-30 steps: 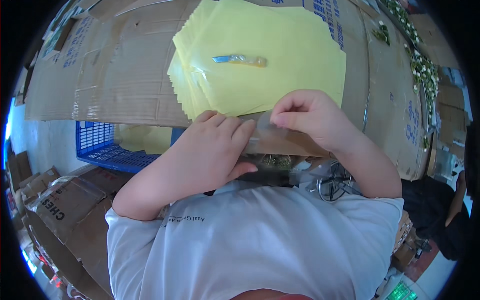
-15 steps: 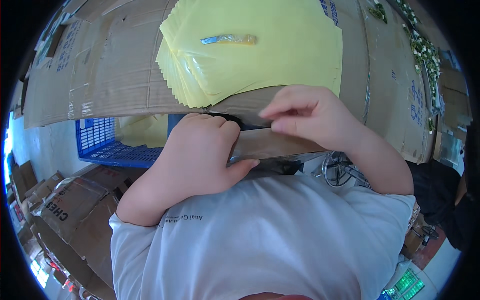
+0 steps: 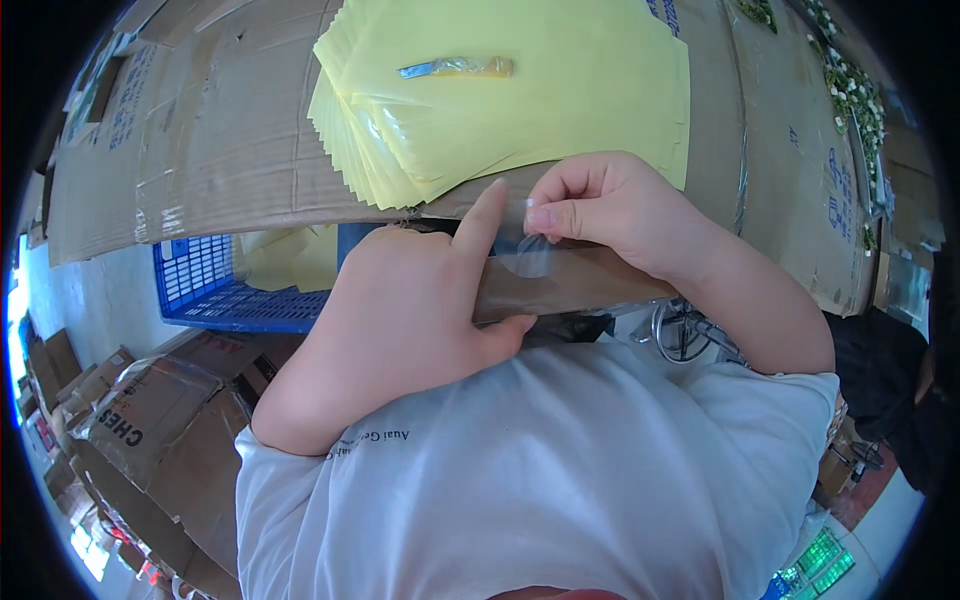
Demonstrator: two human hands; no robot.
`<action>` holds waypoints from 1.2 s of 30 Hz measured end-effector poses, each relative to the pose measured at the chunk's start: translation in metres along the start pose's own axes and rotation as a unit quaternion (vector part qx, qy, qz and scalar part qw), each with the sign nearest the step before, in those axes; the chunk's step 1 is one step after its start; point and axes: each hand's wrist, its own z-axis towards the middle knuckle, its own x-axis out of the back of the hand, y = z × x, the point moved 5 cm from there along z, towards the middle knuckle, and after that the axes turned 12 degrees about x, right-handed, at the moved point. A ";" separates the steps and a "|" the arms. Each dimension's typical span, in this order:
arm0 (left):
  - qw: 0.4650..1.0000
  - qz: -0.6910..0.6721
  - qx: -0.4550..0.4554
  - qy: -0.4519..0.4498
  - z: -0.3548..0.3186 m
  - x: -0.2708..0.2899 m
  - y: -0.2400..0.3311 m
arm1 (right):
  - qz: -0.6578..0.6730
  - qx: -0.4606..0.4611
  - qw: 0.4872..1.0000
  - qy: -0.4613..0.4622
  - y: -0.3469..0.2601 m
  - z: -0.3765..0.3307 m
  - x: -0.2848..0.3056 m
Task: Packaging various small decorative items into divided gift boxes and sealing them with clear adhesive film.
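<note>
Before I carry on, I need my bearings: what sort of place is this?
Probably a packing workshop or small warehouse, judging by the cardboard work surface, the fanned stack of yellow sheets with a cutter on top, and the cartons at lower left.

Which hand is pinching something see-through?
The right hand: its thumb and finger are closed on a clear film. The left hand has its index finger and thumb spread wide apart.

White short-sleeved shirt (image 3: 560, 470), small dark chest lettering (image 3: 385, 437); bare forearms (image 3: 330, 385)
</note>
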 end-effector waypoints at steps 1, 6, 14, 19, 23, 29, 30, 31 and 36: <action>1.000 -0.001 -0.001 -0.001 0.000 -0.001 -0.002 | -0.002 -0.003 1.000 -0.005 0.002 0.000 0.000; 0.982 0.001 -0.184 0.052 -0.003 -0.004 -0.006 | -0.055 -0.031 0.998 -0.002 0.004 0.000 -0.004; 0.975 0.086 -0.205 -0.008 -0.008 -0.008 0.003 | -0.202 -0.029 0.979 -0.014 0.006 0.003 -0.005; 0.970 0.100 -0.221 -0.016 -0.012 -0.009 0.006 | -0.278 -0.096 0.949 -0.115 0.006 0.002 -0.007; 0.965 0.089 -0.247 0.015 -0.022 -0.002 -0.008 | -0.462 -0.041 0.865 -0.191 0.002 0.003 -0.018; 0.942 -0.158 -0.278 0.105 -0.030 0.002 -0.075 | -0.435 0.226 0.871 -0.039 -0.054 0.038 -0.011; 0.932 -0.222 -0.256 0.128 -0.031 -0.006 -0.088 | -0.506 0.348 0.789 -0.009 -0.063 0.050 -0.004; 0.918 -0.284 -0.235 0.147 -0.031 -0.018 -0.100 | -0.563 0.460 0.685 0.026 -0.066 0.060 0.004; 0.969 -0.240 0.027 -0.050 -0.013 -0.062 -0.108 | -0.587 0.419 0.693 -0.003 -0.037 0.115 0.026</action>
